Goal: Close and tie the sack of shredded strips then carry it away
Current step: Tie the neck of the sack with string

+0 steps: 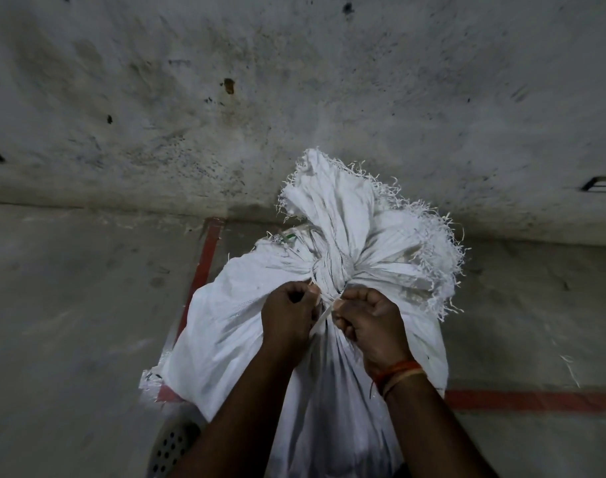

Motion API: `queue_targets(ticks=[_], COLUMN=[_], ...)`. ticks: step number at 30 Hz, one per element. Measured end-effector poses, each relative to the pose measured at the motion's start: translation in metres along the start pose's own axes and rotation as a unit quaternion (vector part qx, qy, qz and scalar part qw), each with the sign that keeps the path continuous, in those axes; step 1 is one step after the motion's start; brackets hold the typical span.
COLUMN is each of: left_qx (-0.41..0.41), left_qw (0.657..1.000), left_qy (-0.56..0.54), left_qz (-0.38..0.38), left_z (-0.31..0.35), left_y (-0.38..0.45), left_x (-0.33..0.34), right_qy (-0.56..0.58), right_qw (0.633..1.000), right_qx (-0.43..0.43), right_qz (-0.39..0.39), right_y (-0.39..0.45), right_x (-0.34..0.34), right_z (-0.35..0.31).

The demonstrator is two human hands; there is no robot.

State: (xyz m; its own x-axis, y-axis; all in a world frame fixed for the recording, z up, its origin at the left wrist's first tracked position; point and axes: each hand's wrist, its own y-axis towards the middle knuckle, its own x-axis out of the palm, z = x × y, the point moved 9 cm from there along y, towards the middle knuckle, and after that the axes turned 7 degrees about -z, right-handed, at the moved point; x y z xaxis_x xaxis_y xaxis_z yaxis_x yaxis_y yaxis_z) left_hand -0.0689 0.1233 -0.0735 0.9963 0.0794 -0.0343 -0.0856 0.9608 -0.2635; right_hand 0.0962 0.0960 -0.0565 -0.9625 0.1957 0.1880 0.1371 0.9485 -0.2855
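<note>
Both forearms reach forward, the left hand point(288, 313) and right hand point(370, 319) fisted close together, each pinching with curled fingers.

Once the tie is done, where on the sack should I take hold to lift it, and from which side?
Probably the bunched neck of the sack, gripped at or just above the tie strip that the left hand and right hand are pinching. The cloth narrows to one graspable bundle there. Come from above on the near side; the frayed mouth fans out towards the wall.
</note>
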Motion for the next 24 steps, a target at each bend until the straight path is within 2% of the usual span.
queue_targets(ticks=[4,8,11,14,17,19,21,24], left_qx=[0.011,0.069,0.129,0.142,0.130,0.084,0.034,0.014], left_qw=[0.991,0.962,0.953,0.964,0.979,0.991,0.993,0.979], left_qy=[0.131,0.249,0.259,0.221,0.158,0.092,0.043,0.044], left_qz=[0.038,0.084,0.088,0.047,0.005,-0.041,-0.102,-0.196], left_z=[0.012,0.039,0.059,0.065,0.068,0.067,0.065,0.078], left_y=[-0.001,-0.007,-0.008,-0.001,0.011,0.029,0.052,0.075], left_x=[-0.008,-0.015,-0.014,-0.009,-0.002,0.009,0.025,0.047], right_qy=[-0.055,-0.077,-0.090,-0.110,-0.001,0.067,0.087,0.142], right_qw=[0.998,0.997,0.996,0.989,0.986,0.984,0.985,0.987], right_qx=[-0.008,-0.001,0.022,-0.026,-0.071,-0.087,-0.096,-0.065], right_qz=[-0.002,-0.020,-0.013,0.092,0.151,0.141,0.119,0.044], right_y=[0.002,0.004,0.005,0.007,0.009,0.019,0.035,0.067], right_x=[-0.001,0.000,-0.005,-0.027,-0.039,-0.037,-0.032,-0.013], right_z=[0.002,0.003,0.007,-0.010,-0.023,-0.028,-0.037,-0.052])
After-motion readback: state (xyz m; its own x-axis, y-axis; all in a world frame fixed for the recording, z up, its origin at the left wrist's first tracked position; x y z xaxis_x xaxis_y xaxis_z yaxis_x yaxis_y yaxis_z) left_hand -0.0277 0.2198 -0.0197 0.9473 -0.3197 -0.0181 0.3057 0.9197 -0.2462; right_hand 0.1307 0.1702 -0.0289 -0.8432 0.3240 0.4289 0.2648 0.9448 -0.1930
